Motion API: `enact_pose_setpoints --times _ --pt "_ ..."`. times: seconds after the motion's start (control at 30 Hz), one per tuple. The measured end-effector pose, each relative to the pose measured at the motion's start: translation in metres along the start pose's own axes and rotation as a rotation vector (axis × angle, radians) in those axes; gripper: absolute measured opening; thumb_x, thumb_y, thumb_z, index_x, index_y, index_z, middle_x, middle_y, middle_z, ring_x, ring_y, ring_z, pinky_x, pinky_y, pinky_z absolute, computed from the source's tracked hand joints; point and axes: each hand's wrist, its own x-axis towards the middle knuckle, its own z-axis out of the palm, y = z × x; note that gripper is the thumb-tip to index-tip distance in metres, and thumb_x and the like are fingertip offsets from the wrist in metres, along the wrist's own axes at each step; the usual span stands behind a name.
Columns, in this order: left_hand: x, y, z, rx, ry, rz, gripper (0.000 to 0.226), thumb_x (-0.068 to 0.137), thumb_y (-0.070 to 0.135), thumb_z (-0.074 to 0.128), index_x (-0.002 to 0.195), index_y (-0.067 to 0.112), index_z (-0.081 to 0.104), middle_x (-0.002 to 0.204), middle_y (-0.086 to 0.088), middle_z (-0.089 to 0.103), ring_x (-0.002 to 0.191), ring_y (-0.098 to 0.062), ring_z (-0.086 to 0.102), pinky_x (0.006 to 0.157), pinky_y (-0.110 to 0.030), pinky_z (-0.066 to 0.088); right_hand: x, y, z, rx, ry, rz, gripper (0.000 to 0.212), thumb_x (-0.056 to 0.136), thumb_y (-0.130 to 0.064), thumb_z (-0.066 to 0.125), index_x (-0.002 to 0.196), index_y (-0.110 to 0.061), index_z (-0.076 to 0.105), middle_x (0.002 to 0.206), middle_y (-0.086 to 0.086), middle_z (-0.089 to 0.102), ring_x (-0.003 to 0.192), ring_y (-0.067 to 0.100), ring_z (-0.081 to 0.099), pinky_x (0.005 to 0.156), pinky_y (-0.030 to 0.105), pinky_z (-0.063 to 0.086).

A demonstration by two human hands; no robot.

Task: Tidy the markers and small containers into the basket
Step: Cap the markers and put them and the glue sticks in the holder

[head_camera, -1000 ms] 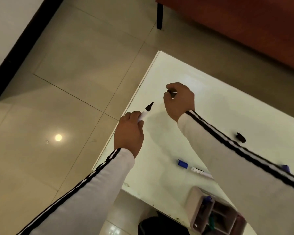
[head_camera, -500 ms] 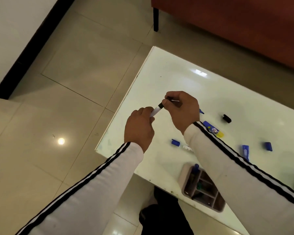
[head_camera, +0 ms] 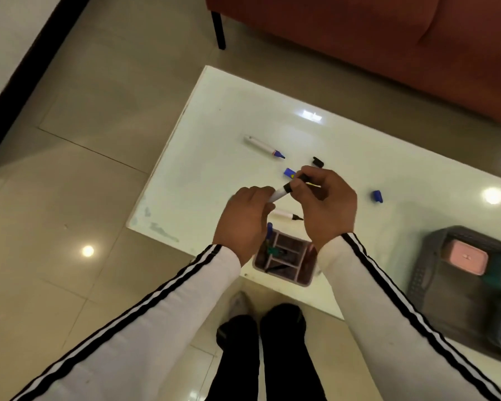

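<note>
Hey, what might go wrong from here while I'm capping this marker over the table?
The black cap may go on crooked, since the right hand hides where it meets the white marker held by the left hand. The uncapped blue-tipped marker could stain the glossy white table.

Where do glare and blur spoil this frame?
Head view: ceiling-light glare on the table and floor tiles; the basket at the right edge is smeared and stretched; hands and marker stay fairly sharp.
</note>
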Motion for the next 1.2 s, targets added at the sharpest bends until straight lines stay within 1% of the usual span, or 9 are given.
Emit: enact_pose_setpoints --times 0.07,0.17,0.3,0.43,0.63,0.73,0.87,1.03,1.2 --pt "-0.005 0.004 0.007 0.015 -0.063 0.04 0.038 0.097 0.031 0.045 0.128 0.011 0.055 0.119 -0.007 0.062 0.107 -0.028 0.054 0.09 -0.042 0.043 -0.013 0.005 -0.024 0.012 0.067 -0.053 0.019 0.085 -0.007 0.072 0.101 -0.016 0.069 0.093 -0.009 0.072 0.089 0.006 0.07 0.076 0.018 0.053" --pt "-0.021 -0.003 0.017 0.011 -0.072 -0.085 0.056 0.098 0.044 0.037 0.145 0.014 0.037 0.145 -0.006 0.044 0.131 -0.023 0.04 0.106 -0.037 0.029 -0.046 0.028 -0.058 -0.022 0.117 -0.133 0.021 0.088 -0.006 0.07 0.105 -0.016 0.066 0.102 0.0 0.07 0.095 0.01 0.069 0.08 0.024 0.056" --pt "-0.052 -0.013 0.035 0.04 -0.055 -0.332 0.057 0.096 0.041 0.031 0.144 0.011 0.036 0.147 -0.009 0.042 0.134 -0.026 0.035 0.107 -0.042 0.029 -0.077 0.072 -0.081 -0.26 -0.043 -0.313 0.02 0.089 -0.006 0.069 0.109 -0.009 0.066 0.108 0.002 0.065 0.098 0.01 0.065 0.084 0.029 0.057" --pt "-0.068 -0.011 0.044 0.068 -0.043 -0.409 0.053 0.097 0.037 0.037 0.142 0.01 0.038 0.145 -0.011 0.043 0.134 -0.028 0.036 0.108 -0.048 0.033 -0.074 0.104 -0.077 -0.458 -0.197 -0.445 0.019 0.089 -0.007 0.068 0.108 -0.009 0.068 0.112 0.004 0.065 0.105 0.019 0.064 0.089 0.024 0.052" --pt "-0.069 -0.004 0.054 0.093 -0.031 -0.426 0.052 0.097 0.035 0.039 0.142 0.01 0.039 0.145 -0.01 0.044 0.135 -0.027 0.036 0.109 -0.045 0.032 -0.056 0.133 -0.064 -0.652 -0.369 -0.566 0.021 0.08 0.001 0.074 0.1 -0.005 0.07 0.103 0.009 0.069 0.087 0.029 0.067 0.068 0.039 0.06" --pt "-0.069 0.001 0.058 0.097 -0.032 -0.423 0.053 0.097 0.036 0.038 0.142 0.009 0.039 0.145 -0.011 0.043 0.135 -0.027 0.035 0.111 -0.045 0.031 -0.052 0.134 -0.064 -0.698 -0.414 -0.532 0.024 0.08 -0.001 0.075 0.102 -0.008 0.069 0.103 0.009 0.069 0.087 0.029 0.067 0.065 0.04 0.06" --pt "-0.062 0.013 0.062 0.095 0.0 -0.376 0.052 0.097 0.039 0.036 0.14 0.009 0.041 0.143 -0.01 0.045 0.133 -0.027 0.038 0.108 -0.044 0.033 -0.052 0.126 -0.073 -0.658 -0.477 -0.501 0.029 0.082 -0.011 0.073 0.111 -0.012 0.066 0.113 0.007 0.066 0.1 0.027 0.064 0.076 0.04 0.059" --pt "-0.028 0.042 0.073 0.058 0.022 -0.286 0.051 0.096 0.039 0.037 0.136 0.008 0.045 0.139 -0.009 0.048 0.13 -0.028 0.042 0.106 -0.044 0.036 -0.037 0.119 -0.107 -0.539 -0.311 -0.418 0.024 0.092 -0.021 0.064 0.115 -0.015 0.065 0.116 0.002 0.063 0.105 0.02 0.06 0.085 0.028 0.05" --pt "0.011 0.07 0.1 0.043 -0.032 -0.177 0.044 0.096 0.034 0.044 0.132 0.01 0.049 0.138 -0.007 0.048 0.128 -0.025 0.042 0.105 -0.042 0.038 -0.003 0.155 -0.139 -0.682 -0.267 0.081 0.029 0.095 -0.027 0.057 0.123 -0.021 0.058 0.12 0.001 0.058 0.108 0.022 0.059 0.087 0.029 0.047"
